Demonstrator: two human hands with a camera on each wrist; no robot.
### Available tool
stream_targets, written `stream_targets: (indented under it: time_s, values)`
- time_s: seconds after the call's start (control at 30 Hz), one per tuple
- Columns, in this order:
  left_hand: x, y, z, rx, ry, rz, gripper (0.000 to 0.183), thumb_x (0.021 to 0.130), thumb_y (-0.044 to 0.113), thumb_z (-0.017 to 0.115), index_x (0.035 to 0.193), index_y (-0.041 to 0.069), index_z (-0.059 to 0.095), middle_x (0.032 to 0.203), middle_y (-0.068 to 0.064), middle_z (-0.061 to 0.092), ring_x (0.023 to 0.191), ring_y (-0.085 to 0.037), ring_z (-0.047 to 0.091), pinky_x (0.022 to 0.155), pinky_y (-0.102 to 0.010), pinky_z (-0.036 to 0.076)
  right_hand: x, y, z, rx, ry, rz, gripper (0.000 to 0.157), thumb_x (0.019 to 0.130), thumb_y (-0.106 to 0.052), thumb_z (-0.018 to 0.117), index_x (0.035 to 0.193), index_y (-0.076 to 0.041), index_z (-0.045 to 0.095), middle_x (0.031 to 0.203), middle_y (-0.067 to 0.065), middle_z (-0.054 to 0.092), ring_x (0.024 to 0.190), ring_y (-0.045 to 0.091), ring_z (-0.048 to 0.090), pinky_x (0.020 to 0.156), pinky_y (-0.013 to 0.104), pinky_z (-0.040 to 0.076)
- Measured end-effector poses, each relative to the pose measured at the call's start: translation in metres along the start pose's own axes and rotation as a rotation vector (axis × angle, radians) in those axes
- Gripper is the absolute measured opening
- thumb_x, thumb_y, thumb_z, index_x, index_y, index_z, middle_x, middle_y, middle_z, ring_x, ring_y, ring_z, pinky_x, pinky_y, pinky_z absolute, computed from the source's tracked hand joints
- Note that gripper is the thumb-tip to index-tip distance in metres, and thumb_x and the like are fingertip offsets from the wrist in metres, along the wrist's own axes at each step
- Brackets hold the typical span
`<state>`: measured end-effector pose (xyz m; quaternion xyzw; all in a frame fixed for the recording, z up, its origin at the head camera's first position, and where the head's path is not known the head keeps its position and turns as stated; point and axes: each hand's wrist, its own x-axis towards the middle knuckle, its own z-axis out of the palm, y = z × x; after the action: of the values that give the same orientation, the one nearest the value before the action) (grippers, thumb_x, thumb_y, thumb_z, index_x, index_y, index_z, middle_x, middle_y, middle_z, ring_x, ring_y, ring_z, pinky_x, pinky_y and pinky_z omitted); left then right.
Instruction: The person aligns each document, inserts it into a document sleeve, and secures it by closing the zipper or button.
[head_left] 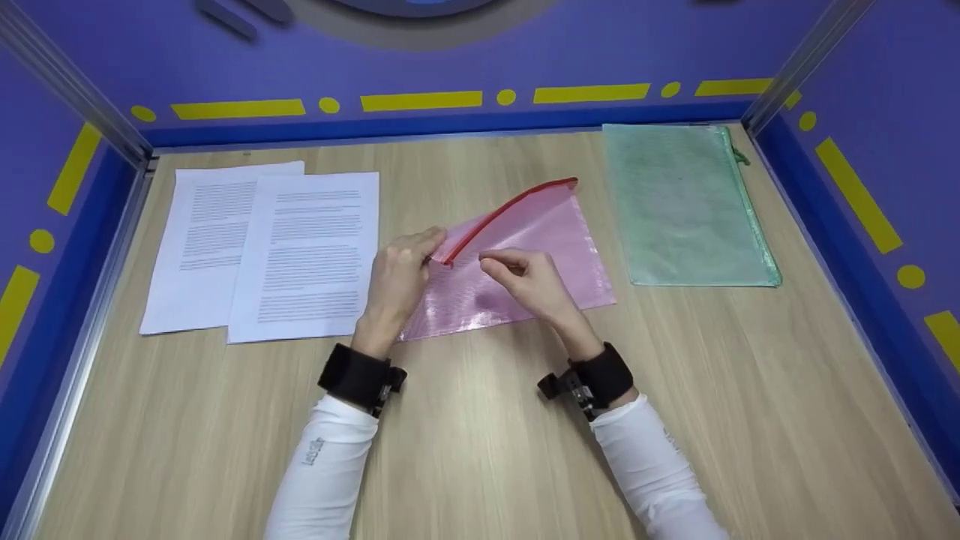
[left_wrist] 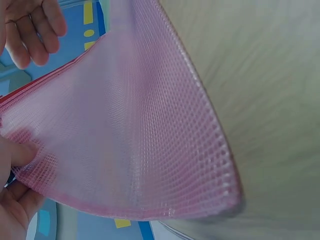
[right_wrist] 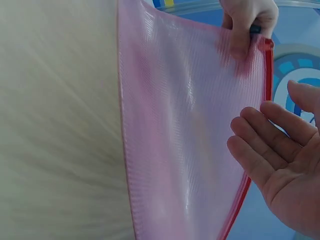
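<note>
A pink mesh zipper pouch (head_left: 517, 255) with a red zipper edge (head_left: 510, 210) is tilted up off the table at its zipper side. My left hand (head_left: 405, 270) pinches its left corner between thumb and fingers, close to one end of the zipper; the left wrist view shows the thumb (left_wrist: 22, 152) on the mesh. Something small and dark shows between those fingers in the right wrist view, its kind unclear. Over the pouch hovers my right hand (head_left: 529, 281), holding nothing. Its fingers (right_wrist: 270, 135) are extended beside the zipper, the thumb apart from them.
Two overlapping printed paper stacks or sheets (head_left: 307, 255) lie on the left of the wooden table (head_left: 480, 450). A green mesh pouch (head_left: 690, 210) lies flat at the right. Blue panels (head_left: 450, 67) with yellow marks wall the table at the back and sides.
</note>
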<state>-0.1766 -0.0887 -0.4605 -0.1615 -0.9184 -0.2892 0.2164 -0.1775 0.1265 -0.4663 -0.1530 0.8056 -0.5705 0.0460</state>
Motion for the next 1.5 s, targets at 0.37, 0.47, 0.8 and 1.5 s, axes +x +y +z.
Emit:
stream_targets:
  time_s: [0.37,0.47,0.8,1.5]
  values:
    - [-0.005,0.001,0.005,0.04,-0.017,0.074,0.035,0.085,-0.007,0.066,0.118,0.005,0.072,0.119,-0.015,0.072,0.109,-0.032,0.071,0.096,-0.04,0.056,-0.004,-0.007,0.022,-0.005,-0.062,-0.09,0.027,0.091,-0.017,0.071,0.112,0.001,0.074,0.111,0.018,0.074,0.102,0.027,0.073,0.089,0.03,0.059]
    - [-0.006,0.002,0.006,0.054,-0.012,0.085,0.035,0.085,-0.007,0.067,0.117,0.005,0.072,0.118,-0.014,0.073,0.108,-0.032,0.071,0.095,-0.04,0.057,-0.003,-0.008,0.027,-0.012,-0.049,-0.098,0.026,0.09,-0.016,0.073,0.109,0.001,0.075,0.107,0.017,0.076,0.098,0.025,0.073,0.087,0.027,0.059]
    - [-0.007,0.001,0.007,0.066,-0.011,0.11,0.032,0.086,-0.002,0.068,0.117,0.006,0.072,0.118,-0.015,0.072,0.104,-0.033,0.072,0.093,-0.041,0.058,-0.002,-0.009,0.035,-0.032,0.023,-0.138,0.015,0.089,-0.013,0.073,0.096,-0.001,0.078,0.091,0.014,0.077,0.08,0.009,0.068,0.073,0.016,0.055]
    - [-0.008,0.002,0.009,0.03,-0.027,0.123,0.033,0.088,-0.001,0.067,0.12,0.002,0.07,0.119,-0.014,0.072,0.106,-0.031,0.072,0.093,-0.039,0.058,-0.001,-0.01,0.032,-0.101,0.046,-0.195,0.017,0.094,-0.013,0.066,0.1,-0.001,0.077,0.096,0.014,0.077,0.087,0.024,0.074,0.082,0.029,0.061]
